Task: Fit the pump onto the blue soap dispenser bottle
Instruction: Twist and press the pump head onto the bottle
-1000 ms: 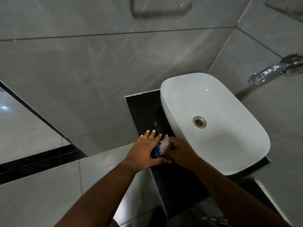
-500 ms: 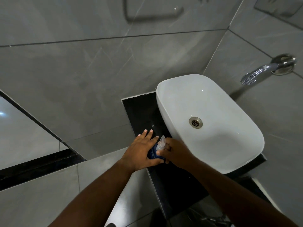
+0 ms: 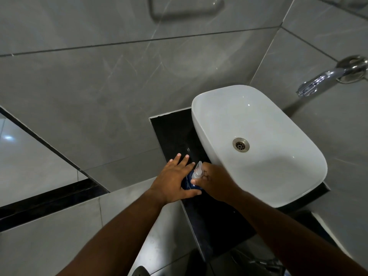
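The blue soap dispenser bottle (image 3: 188, 182) stands upright on the black counter (image 3: 173, 134), just left of the white basin. Only a sliver of its blue body shows between my hands. A clear pump (image 3: 197, 170) sits on top of the bottle, its nozzle pointing away from me. My left hand (image 3: 173, 181) wraps the bottle's left side, thumb across the front and fingers spread. My right hand (image 3: 213, 182) is closed around the pump's collar at the bottle neck; whether the collar is seated is hidden.
A white vessel basin (image 3: 201, 128) with a metal drain (image 3: 241, 144) fills the counter to the right, almost touching my right hand. A chrome wall tap (image 3: 326, 78) juts out above it. Grey tiled walls surround; a towel bar (image 3: 185, 10) hangs high.
The view has drifted slightly. My hands stay on the bottle and pump, with the left fingers spread a little wider.
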Action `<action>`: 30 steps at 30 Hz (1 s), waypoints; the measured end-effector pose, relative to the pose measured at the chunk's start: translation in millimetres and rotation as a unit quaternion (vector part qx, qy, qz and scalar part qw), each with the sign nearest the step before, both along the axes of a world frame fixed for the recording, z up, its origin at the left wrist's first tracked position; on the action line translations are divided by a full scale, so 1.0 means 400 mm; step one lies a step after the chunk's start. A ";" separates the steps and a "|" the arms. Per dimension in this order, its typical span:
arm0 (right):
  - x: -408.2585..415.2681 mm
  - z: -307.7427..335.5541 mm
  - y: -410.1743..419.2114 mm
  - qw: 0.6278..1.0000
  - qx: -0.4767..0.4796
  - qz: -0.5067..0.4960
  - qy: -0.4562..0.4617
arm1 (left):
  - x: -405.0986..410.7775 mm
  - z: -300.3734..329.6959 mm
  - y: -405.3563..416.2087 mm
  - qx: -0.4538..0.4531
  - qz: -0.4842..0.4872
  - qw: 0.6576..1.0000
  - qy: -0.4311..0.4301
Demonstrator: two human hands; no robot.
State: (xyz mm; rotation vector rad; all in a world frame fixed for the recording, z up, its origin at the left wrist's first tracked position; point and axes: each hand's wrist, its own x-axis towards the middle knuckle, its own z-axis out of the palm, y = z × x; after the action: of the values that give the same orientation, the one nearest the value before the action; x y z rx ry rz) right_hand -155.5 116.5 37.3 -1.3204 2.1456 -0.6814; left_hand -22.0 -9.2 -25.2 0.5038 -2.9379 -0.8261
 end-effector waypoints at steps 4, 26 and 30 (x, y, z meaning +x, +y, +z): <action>0.004 0.017 -0.004 1.000 0.022 -0.013 -0.005 | -0.003 0.016 -0.010 -0.025 -0.020 0.999 -0.006; 0.009 0.162 -0.020 0.979 0.152 0.098 0.097 | -0.002 -0.031 0.001 -0.027 0.011 1.000 0.000; 0.014 0.170 -0.023 0.976 0.170 0.100 0.097 | -0.002 -0.030 -0.001 -0.026 0.010 1.000 -0.002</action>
State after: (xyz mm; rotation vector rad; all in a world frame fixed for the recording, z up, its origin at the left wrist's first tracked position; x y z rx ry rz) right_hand -149.9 107.3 105.4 -1.4290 2.1184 -0.0997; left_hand -22.6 -9.5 -37.2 0.5304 -2.9448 -0.7447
